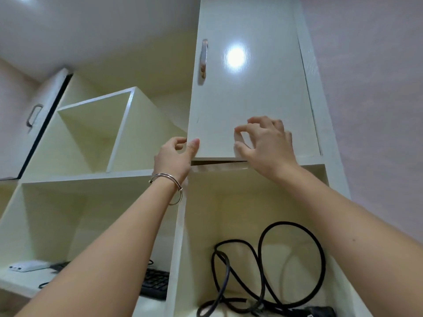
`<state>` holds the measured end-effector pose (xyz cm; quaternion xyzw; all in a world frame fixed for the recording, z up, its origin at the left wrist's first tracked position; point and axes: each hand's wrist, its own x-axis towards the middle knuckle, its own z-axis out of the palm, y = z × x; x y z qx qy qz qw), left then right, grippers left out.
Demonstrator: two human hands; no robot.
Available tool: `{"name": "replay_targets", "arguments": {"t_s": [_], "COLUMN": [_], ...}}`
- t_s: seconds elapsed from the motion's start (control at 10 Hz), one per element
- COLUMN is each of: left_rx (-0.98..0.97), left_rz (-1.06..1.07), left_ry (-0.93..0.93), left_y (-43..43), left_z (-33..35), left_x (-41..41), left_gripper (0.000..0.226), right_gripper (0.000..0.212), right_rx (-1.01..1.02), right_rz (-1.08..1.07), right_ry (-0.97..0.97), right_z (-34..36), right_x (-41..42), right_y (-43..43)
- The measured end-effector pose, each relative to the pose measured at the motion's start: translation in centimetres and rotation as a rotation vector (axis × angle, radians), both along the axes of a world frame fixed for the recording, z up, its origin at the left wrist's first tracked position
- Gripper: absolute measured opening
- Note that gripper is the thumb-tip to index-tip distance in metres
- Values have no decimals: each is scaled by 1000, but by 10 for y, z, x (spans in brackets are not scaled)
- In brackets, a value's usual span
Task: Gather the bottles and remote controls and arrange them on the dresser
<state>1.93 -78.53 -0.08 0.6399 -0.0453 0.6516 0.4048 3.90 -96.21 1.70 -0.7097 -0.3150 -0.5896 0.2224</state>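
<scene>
While the left hand (pixel 175 156) pinches a corner of the cabinet door (pixel 249 92) and the right hand (pixel 267 143) rests loosely bent on it, a white device (pixel 25 266) lies well apart, lower left. It's flat and pale; remote or not, I cannot tell.

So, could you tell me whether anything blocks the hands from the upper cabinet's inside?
The cabinet door, barely ajar, covers it. The left hand grips its lower-left corner; the right hand is at its face.

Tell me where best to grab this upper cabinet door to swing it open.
Take the metal handle on the cabinet door, from the front. It stands upright by the door's left edge, so the door likely hinges on the right. The lower left corner, where the left hand pinches now, is a thinner hold.
</scene>
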Motion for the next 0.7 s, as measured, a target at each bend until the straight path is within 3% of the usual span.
{"name": "replay_targets", "arguments": {"t_s": [0.2, 0.4, 0.6, 0.7], "left_rx": [-63, -96, 56, 124], "left_rz": [70, 145, 117, 133], "left_ry": [202, 204, 267, 207], "left_y": [0, -4, 8, 16], "left_z": [11, 10, 5, -10], "left_x": [29, 37, 30, 14], "left_gripper": [59, 57, 49, 42], "right_gripper": [33, 34, 37, 33], "right_rx": [-77, -110, -165, -138], "right_rz": [-151, -197, -165, -84], "right_ry": [-9, -19, 22, 44], "right_z": [1, 0, -1, -8], "right_x": [15, 19, 13, 12], "right_y": [4, 4, -3, -18]}}
